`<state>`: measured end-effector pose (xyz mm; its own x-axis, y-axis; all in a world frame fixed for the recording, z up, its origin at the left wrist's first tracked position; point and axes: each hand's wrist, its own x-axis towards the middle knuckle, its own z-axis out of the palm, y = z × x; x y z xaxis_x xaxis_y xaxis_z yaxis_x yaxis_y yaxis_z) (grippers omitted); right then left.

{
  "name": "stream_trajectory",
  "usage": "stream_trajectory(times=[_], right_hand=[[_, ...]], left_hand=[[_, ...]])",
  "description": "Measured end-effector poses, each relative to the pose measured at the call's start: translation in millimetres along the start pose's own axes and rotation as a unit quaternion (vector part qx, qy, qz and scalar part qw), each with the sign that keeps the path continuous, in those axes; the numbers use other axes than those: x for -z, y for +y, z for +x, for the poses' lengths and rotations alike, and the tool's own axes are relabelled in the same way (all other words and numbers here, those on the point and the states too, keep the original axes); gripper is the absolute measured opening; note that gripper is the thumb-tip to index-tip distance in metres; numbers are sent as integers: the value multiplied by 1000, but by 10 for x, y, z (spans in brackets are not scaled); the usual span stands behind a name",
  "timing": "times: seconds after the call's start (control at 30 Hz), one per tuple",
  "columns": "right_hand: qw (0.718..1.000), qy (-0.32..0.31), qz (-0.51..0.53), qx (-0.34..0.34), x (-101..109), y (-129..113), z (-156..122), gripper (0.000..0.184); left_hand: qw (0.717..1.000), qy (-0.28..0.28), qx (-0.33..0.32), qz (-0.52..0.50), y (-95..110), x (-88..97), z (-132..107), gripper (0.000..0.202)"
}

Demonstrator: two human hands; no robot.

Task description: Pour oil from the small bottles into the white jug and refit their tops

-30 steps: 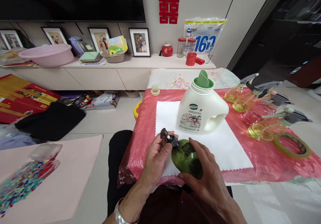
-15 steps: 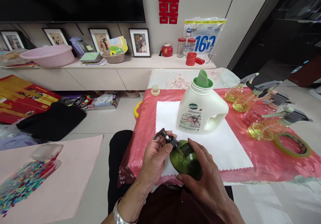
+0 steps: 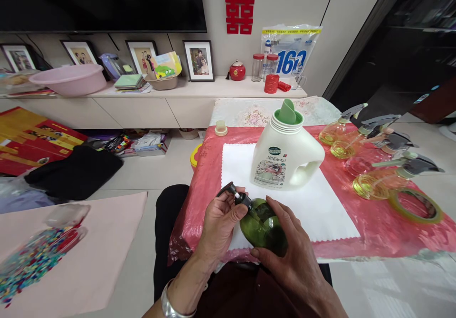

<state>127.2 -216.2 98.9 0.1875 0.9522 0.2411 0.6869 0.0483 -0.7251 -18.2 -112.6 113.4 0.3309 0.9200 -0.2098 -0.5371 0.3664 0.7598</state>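
Note:
A dark green see-through pump bottle (image 3: 261, 225) lies tilted over the near edge of the table, its neck toward the left. My right hand (image 3: 292, 244) is wrapped round the bottle's body from the right. At the neck, the fingers and thumb of my left hand (image 3: 223, 220) close round the black pump head (image 3: 233, 193), whose spout points left. The pump sits on the bottle's neck; whether it is threaded tight I cannot tell. Just beyond stands a large white jug (image 3: 285, 149) with a handle and an open mouth that has a green pouring spout (image 3: 288, 112).
A white cloth (image 3: 331, 213) lies under the jug on the red table cover (image 3: 195, 204). To the right stand several spray bottles (image 3: 377, 185) and a roll of tape (image 3: 415, 206). A pale cap (image 3: 221, 128) rests at the table's left rear.
Both hands keep their hold on the bottle and pump. The pump head and bottle neck have shifted very slightly left; everything else looks the same.

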Motion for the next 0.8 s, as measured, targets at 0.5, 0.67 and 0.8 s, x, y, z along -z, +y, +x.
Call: stream_trajectory(times=[0.5, 0.67, 0.8], right_hand=[[1000, 6, 5, 3, 2, -9, 24, 92], [1000, 10, -5, 20, 5, -41, 19, 94], [1000, 7, -12, 25, 16, -53, 22, 93]], left_hand=[[1000, -21, -13, -1, 42, -28, -20, 44], [1000, 11, 11, -21, 16, -50, -36, 50], [999, 18, 18, -29, 25, -51, -24, 55]])
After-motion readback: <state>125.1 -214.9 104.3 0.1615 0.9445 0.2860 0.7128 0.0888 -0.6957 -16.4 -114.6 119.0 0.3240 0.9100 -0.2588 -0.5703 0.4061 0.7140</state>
